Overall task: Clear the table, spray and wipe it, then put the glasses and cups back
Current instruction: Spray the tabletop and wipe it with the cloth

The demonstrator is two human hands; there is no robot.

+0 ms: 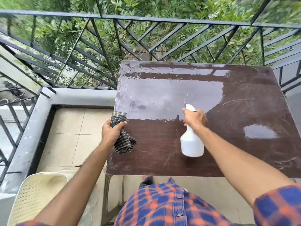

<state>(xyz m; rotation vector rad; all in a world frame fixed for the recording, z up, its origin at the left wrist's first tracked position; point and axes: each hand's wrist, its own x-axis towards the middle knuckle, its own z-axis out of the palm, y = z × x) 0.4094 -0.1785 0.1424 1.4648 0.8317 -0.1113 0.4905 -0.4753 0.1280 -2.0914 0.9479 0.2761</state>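
A dark brown table (244, 103) fills the middle and right of the view, its far half shiny and wet. My right hand (194, 118) grips the neck and trigger of a white spray bottle (192, 144), holding it above the table with the nozzle pointing away from me. My left hand (111, 132) grips a bunched black-and-beige checked cloth (124, 141) at the table's left edge. No glasses or cups are in view.
A black metal railing (146, 18) runs behind and left of the table, with greenery beyond. A cream plastic chair (35, 196) stands at the lower left on the tiled floor (70, 128). A small puddle (259, 132) lies on the table's right side.
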